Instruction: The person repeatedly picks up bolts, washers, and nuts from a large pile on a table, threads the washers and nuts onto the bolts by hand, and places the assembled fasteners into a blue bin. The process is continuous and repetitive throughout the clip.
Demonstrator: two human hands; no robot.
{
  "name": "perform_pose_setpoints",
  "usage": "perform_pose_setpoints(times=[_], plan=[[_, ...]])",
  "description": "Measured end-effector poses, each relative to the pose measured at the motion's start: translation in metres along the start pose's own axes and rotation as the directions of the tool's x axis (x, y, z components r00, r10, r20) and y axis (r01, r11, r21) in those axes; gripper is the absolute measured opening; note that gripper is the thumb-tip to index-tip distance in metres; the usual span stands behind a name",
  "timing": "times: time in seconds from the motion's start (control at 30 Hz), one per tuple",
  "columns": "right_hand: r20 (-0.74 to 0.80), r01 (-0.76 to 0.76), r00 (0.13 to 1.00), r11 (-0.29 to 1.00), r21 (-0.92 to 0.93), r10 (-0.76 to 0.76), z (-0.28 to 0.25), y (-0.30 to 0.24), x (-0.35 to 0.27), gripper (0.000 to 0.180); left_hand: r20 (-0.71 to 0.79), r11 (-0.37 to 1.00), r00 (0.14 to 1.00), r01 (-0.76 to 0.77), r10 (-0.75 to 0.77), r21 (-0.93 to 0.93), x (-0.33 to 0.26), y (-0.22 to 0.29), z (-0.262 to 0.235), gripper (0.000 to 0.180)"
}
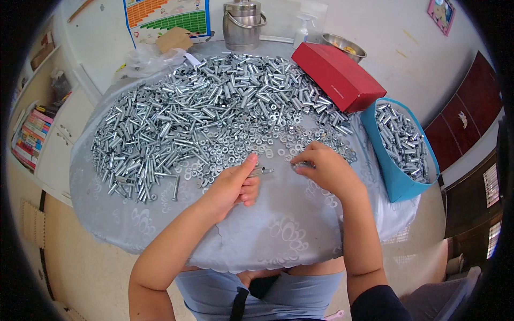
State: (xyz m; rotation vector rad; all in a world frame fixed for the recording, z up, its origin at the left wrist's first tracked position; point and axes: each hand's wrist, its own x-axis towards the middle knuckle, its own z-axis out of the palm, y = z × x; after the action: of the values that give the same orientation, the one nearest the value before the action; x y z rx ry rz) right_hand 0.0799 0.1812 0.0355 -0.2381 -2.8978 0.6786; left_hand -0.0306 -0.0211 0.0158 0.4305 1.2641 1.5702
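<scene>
Grey patterned cloth covers the bench (pixel 257 243), its near edge over the seated person's lap. Left hand (pixel 230 187) closed round a metal fastener (pixel 262 171) — long axis roughly level, free end pointing right, toward the right hand (pixel 324 167), near but apart. Right fingers curled, tips close by the washers (pixel 231 159); cannot tell whether they meet or grip anything. Left hand nearest the fastener. Farther: heaped bolts and sleeves (pixel 225 99) — then a steel pot (pixel 242 31).
</scene>
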Motion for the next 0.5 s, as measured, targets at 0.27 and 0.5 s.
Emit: perform_pose_setpoints(times=[0.27,0.5], plan=[[-0.069,0.071,0.995,0.997,0.015,-0.070,0.007,0.000,0.001,0.013,-0.010,1.000,1.000,0.018,-0.018,-0.018,0.001,0.002,0.001,0.051],[-0.104,0.126,0.991,0.889,0.441,-0.089,-0.001,-0.027,0.003,0.012,-0.145,1.000,0.989,-0.012,0.015,0.023,0.002,-0.002,0.002,0.052]])
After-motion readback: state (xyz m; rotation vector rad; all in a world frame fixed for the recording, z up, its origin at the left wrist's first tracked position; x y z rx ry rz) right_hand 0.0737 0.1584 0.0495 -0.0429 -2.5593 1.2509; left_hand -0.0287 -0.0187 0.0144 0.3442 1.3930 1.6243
